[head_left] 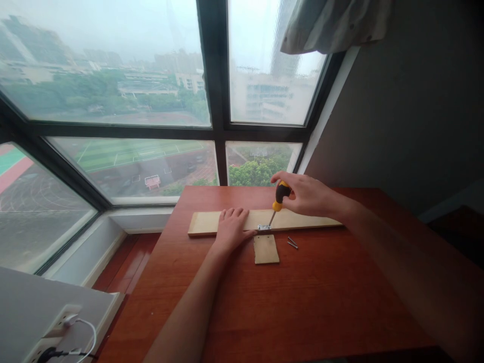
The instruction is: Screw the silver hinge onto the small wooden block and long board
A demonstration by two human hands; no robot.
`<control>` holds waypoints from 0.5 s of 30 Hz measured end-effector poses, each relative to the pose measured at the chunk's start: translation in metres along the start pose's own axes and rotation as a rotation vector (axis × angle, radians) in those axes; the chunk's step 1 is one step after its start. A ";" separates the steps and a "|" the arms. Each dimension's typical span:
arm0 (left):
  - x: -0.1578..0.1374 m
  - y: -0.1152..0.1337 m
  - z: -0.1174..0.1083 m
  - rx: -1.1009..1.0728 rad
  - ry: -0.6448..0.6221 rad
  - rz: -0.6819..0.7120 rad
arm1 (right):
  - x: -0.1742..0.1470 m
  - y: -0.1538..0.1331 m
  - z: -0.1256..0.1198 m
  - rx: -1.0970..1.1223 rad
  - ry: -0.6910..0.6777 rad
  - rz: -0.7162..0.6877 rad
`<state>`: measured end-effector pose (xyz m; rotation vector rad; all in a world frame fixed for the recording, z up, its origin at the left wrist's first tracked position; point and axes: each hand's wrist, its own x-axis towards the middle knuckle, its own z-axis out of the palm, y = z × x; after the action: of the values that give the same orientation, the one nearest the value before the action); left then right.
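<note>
A long pale wooden board (206, 224) lies across the table. My left hand (232, 227) rests flat on it with fingers spread, its thumb close to a small metal hinge (263, 228) at the board's near edge. My right hand (302, 192) grips the black and yellow handle of a screwdriver (278, 205). The tool leans, its tip down at the right end of the hinge; whether a screw sits under it is too small to tell. Just in front of the hinge lies a small square wooden piece (266, 250) with two dark holes near its far edge.
A couple of loose screws (292, 243) lie right of the square piece on the reddish-brown table (242, 307). Dark-framed windows (221, 133) stand behind the table. At lower left, plugs and cables sit in a wall socket (62, 322). A curtain (336, 25) hangs at upper right.
</note>
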<state>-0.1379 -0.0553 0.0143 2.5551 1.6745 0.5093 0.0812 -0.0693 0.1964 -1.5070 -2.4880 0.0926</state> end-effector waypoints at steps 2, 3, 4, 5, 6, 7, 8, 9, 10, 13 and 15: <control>0.000 0.000 0.001 0.002 0.010 0.007 | 0.000 -0.003 -0.001 -0.073 0.021 0.040; 0.000 0.000 0.001 0.004 0.015 0.010 | 0.000 -0.005 0.000 -0.147 0.043 0.086; 0.000 -0.001 0.002 0.006 0.019 0.012 | 0.000 -0.007 0.000 -0.227 0.063 0.136; 0.000 -0.001 0.002 0.007 0.023 0.015 | 0.001 -0.008 0.000 -0.301 0.076 0.184; 0.000 -0.001 0.002 0.007 0.026 0.017 | 0.002 -0.009 0.001 -0.354 0.083 0.222; 0.000 -0.001 0.002 0.007 0.029 0.018 | 0.002 -0.008 0.001 -0.375 0.087 0.242; 0.000 -0.001 0.002 0.008 0.030 0.018 | 0.002 -0.007 0.001 -0.358 0.089 0.238; 0.000 -0.001 0.002 0.009 0.030 0.018 | 0.002 -0.006 0.001 -0.305 0.087 0.208; 0.000 -0.001 0.002 0.009 0.028 0.018 | 0.002 -0.004 0.001 -0.226 0.075 0.160; 0.000 -0.001 0.001 0.005 0.024 0.015 | 0.001 0.001 0.000 -0.040 0.033 0.036; 0.000 -0.001 0.001 -0.004 0.028 0.018 | 0.001 0.000 0.001 -0.085 0.064 0.055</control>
<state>-0.1383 -0.0549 0.0137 2.5737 1.6590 0.5511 0.0809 -0.0687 0.1957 -1.5860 -2.4293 -0.0513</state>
